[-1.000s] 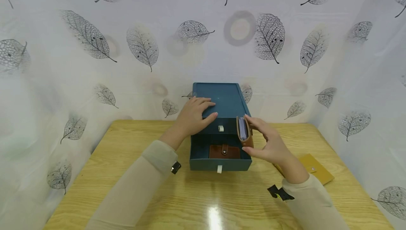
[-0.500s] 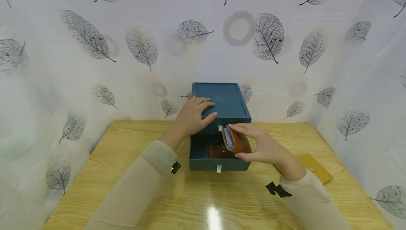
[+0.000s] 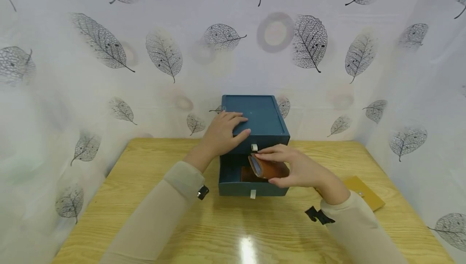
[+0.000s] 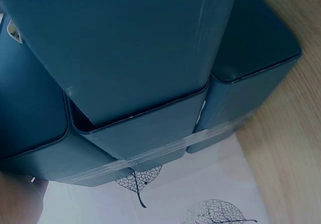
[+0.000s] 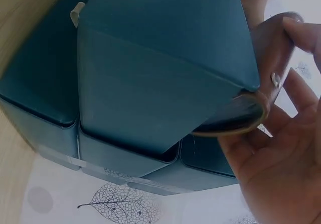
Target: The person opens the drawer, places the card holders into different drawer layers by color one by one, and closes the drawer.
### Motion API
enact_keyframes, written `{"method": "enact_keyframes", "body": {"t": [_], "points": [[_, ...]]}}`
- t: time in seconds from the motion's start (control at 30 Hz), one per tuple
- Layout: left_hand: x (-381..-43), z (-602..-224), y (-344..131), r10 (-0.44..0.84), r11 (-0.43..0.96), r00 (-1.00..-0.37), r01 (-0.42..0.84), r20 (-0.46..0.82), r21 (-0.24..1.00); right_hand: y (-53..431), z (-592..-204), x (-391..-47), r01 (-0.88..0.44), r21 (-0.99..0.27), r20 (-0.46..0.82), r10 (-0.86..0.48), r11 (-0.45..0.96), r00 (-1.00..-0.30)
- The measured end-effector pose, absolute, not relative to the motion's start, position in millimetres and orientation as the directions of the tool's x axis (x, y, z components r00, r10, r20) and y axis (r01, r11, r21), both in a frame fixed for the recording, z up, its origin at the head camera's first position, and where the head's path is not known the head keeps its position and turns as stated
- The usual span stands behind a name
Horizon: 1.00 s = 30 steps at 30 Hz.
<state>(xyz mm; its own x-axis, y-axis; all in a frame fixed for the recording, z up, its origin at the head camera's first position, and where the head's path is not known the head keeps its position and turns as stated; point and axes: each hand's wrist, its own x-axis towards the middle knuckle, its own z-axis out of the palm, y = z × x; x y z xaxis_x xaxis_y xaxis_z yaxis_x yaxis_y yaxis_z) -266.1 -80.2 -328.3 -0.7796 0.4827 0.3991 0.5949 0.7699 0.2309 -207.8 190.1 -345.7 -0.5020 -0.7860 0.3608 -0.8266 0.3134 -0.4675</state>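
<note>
My right hand (image 3: 300,168) grips a thick brown leather card holder (image 3: 272,170) between thumb and fingers. Pale sleeves show at the card holder's near end, which tilts down over the pulled-out lower drawer (image 3: 236,189). In that drawer lies another brown leather piece (image 3: 247,174), partly covered by the one I hold. My left hand (image 3: 220,134) rests on the left side of the blue drawer box's top (image 3: 260,112), fingers spread. In the right wrist view the card holder (image 5: 271,58) reaches in past the drawer (image 5: 150,88), its metal snap facing the palm.
A yellow snap-flap pouch (image 3: 367,194) lies on the wooden table (image 3: 211,231) to the right, partly behind my right forearm. The upper drawer's white pull tab (image 3: 254,147) sits just above the open drawer. A leaf-print curtain (image 3: 196,70) hangs behind.
My right hand has moved left and down with the card holder, from the drawer's right side to over its inside, tipping it from upright toward flat. My left hand has stayed in place.
</note>
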Motion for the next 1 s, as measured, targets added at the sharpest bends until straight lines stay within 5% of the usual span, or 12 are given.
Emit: {"method": "enact_keyframes", "body": {"t": [0.27, 1.0], "points": [[-265, -327, -79, 0.474, 0.789, -0.796, 0.574, 0.376, 0.220, 188, -341, -212, -0.862, -0.406, 0.467, -0.742, 0.304, -0.481], [-265, -328, -79, 0.469, 0.789, -0.794, 0.574, 0.386, 0.221, 180, -351, -198, -0.841, -0.440, 0.388, -0.779, 0.313, -0.493]]}}
